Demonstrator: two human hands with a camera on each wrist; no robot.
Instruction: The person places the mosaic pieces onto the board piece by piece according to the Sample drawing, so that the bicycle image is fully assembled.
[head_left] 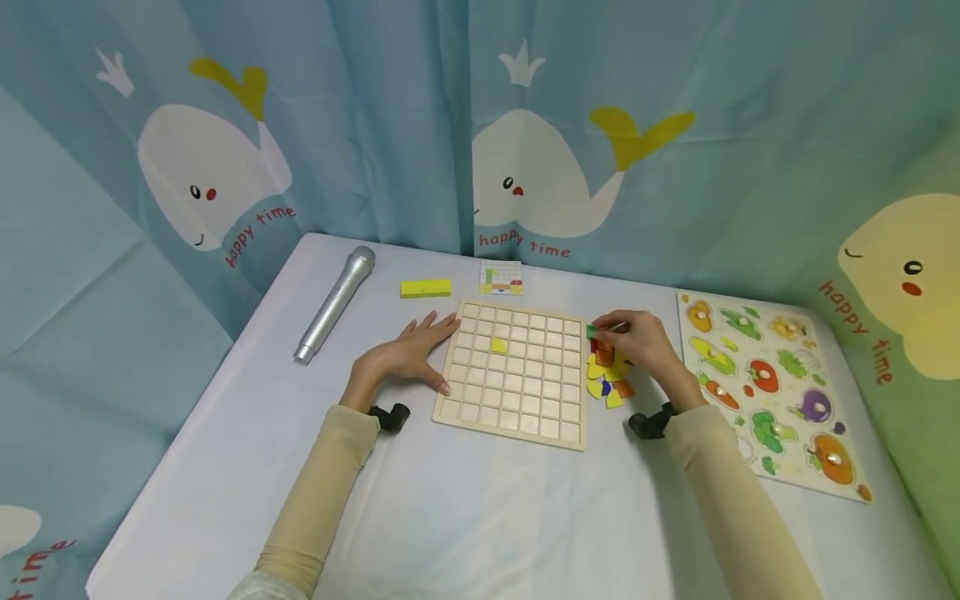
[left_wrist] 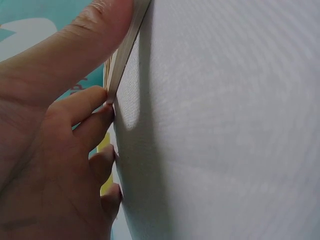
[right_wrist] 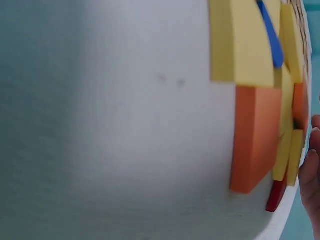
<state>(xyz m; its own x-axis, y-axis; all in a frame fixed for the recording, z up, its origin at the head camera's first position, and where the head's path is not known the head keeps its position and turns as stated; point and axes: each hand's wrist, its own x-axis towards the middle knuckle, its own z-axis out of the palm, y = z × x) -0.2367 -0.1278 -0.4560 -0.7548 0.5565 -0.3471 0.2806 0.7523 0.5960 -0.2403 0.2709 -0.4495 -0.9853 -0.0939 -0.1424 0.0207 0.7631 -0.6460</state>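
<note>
A square wooden grid board (head_left: pixel 517 425) lies on the table, a yellow quarter-round piece (head_left: pixel 498 345) sitting in one of its squares. My left hand (head_left: pixel 408 354) has its fingers spread along the board's left side, the thumb touching the rim; the left wrist view shows the thumb (left_wrist: pixel 95 35) against the board edge (left_wrist: pixel 122 60). Beyond the board's right edge, my right hand (head_left: pixel 637 337) pinches a small green piece (head_left: pixel 592 332) between thumb and fingertips. Just under that hand is a loose pile of yellow, orange, red and blue pieces, including an orange block (right_wrist: pixel 255 140) and a blue piece (head_left: pixel 606 388).
Behind the board lie a patterned card (head_left: pixel 501 277) and a yellow bar (head_left: pixel 425 288). A silver microphone (head_left: pixel 336 304) rests at the left. On the right lies a vegetable puzzle board (head_left: pixel 787 400). A blue curtain (head_left: pixel 405 125) with whales hangs along the table's back edge.
</note>
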